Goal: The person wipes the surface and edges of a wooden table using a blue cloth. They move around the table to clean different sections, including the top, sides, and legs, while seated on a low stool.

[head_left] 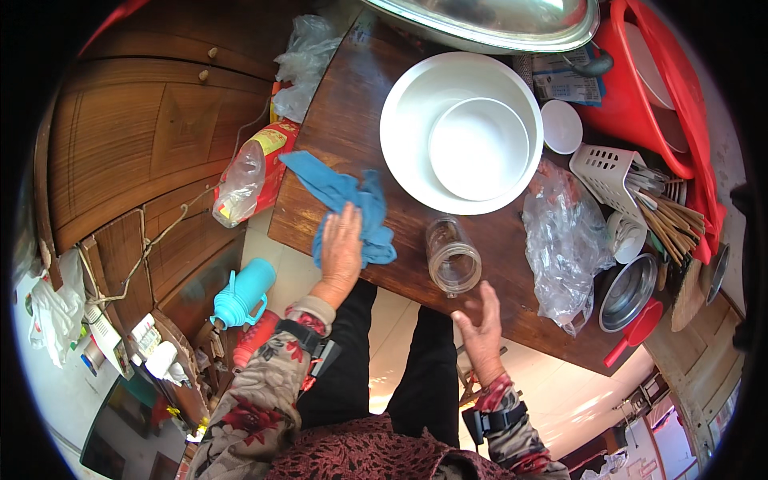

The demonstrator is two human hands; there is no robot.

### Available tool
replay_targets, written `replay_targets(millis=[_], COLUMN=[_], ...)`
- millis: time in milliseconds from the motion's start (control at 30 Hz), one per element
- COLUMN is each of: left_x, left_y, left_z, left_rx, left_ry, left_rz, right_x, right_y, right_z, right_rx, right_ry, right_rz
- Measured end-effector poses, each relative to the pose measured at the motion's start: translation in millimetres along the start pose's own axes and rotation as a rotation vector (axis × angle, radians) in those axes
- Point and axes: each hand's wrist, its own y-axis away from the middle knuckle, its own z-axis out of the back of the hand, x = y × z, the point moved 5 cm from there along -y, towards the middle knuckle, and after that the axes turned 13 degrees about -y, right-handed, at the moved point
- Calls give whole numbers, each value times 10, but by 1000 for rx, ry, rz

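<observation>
My left hand (342, 249) lies flat on a crumpled blue cloth (366, 210) near the left corner of the dark wooden table (336, 120). My right hand (483, 327) is at the table's front edge, fingers apart and nothing in it. Just beyond its fingertips is a clear glass jar (451, 252) without a lid, its mouth towards me. Behind the jar a large white basin (399, 144) holds a smaller white bowl (479, 149).
A clear plastic bag (561, 252), a white utensil basket (605, 174) with chopsticks, a metal bowl (628, 294) and a red ladle (642, 327) crowd the right side. A large metal lid (510, 24) is at the back. A turquoise thermos (245, 291) stands on the floor left.
</observation>
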Motion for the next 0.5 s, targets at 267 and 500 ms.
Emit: replay_targets(millis=[267, 500], left_x=[-469, 696], left_y=[-357, -563], left_z=[-9, 195], left_rx=[-56, -70], left_ry=[9, -240], left_rz=[-330, 102], right_x=[83, 6], right_y=[-194, -238], right_z=[-642, -249], right_rx=[-68, -136], right_ry=[-602, -509], right_rz=[-238, -133])
